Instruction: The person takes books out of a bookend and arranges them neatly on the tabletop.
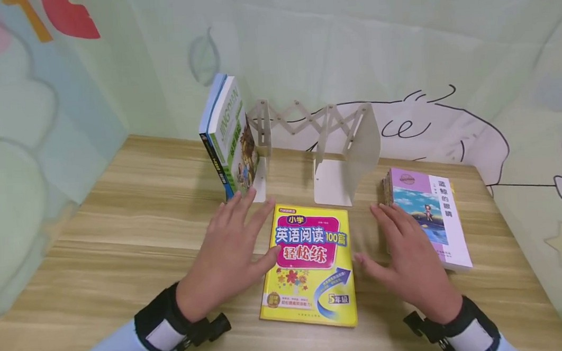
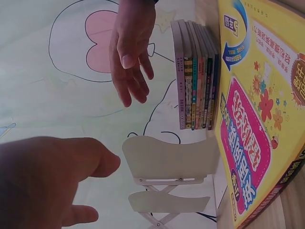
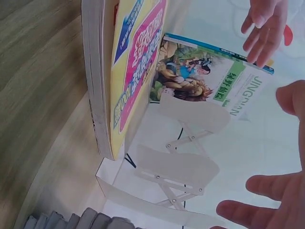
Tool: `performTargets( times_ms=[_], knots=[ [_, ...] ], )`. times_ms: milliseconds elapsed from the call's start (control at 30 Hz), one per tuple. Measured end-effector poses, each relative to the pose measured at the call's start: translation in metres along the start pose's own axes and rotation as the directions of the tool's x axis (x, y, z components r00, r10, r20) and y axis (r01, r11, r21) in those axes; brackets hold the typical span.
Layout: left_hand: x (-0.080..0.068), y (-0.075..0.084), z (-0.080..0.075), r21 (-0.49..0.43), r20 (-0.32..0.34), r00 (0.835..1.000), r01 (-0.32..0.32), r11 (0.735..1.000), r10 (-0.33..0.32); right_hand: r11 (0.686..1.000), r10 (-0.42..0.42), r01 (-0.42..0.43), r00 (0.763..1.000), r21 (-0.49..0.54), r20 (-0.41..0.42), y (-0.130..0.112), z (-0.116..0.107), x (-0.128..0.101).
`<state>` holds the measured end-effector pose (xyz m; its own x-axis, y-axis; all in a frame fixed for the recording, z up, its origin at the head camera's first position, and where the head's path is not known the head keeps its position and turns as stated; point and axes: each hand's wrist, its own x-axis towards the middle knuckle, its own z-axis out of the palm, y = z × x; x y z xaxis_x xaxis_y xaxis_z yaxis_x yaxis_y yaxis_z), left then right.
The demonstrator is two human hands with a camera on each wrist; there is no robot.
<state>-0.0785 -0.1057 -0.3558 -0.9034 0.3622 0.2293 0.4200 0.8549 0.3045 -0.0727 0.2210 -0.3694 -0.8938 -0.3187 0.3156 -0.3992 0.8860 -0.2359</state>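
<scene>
One yellow book flat near table front edge. Left hand and right hand, fingers spread, holding nothing, one each side. Two books standing in rack at back edge. One stack of books at right edge.

A light wooden table carried everything, with a yellow workbook lying flat on it, face up, near the front edge. Just behind the workbook stood a white expandable book stand, and two books stood upright at the stand's left end, behind and left of the workbook. To the right of the workbook, close by but apart, lay a stack of books topped by a purple-covered one.
</scene>
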Motion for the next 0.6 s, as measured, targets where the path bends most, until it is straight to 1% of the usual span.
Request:
performTargets(
  times_ms=[100, 233, 300, 333, 400, 500, 600],
  knots=[
    [-0.001, -0.001, 0.002, 0.012, 0.005, 1.000, 0.002, 1.000, -0.002, 1.000, 0.006, -0.006, 1.000, 0.012, -0.008, -0.001, 0.001, 0.000],
    [0.003, -0.002, 0.002, 0.047, -0.008, 1.000, -0.006, 0.999, 0.006, 0.999, 0.029, -0.030, 0.999, 0.026, 0.031, 0.000, 0.002, -0.003],
    [0.007, -0.005, -0.003, 0.070, -0.048, 0.999, -0.012, 0.998, 0.015, 0.999, 0.042, -0.043, 0.998, 0.033, 0.051, 0.000, 0.004, -0.004],
    [0.009, -0.006, -0.006, 0.082, -0.081, 0.996, -0.016, 0.996, 0.023, 0.998, 0.049, -0.051, 0.997, 0.036, 0.062, 0.000, 0.004, -0.005],
    [0.016, -0.010, -0.015, 0.095, -0.164, 0.986, -0.024, 0.995, 0.039, 0.997, 0.062, -0.066, 0.995, 0.044, 0.083, -0.001, 0.007, -0.006],
    [0.027, -0.014, -0.029, 0.103, -0.283, 0.957, -0.030, 0.994, 0.058, 0.994, 0.085, -0.092, 0.988, 0.051, 0.128, -0.002, 0.009, -0.007],
    [0.037, -0.019, -0.039, 0.126, -0.356, 0.931, -0.036, 0.991, 0.079, 0.993, 0.099, -0.108, 0.983, 0.050, 0.155, -0.003, 0.010, -0.009]
  ],
)
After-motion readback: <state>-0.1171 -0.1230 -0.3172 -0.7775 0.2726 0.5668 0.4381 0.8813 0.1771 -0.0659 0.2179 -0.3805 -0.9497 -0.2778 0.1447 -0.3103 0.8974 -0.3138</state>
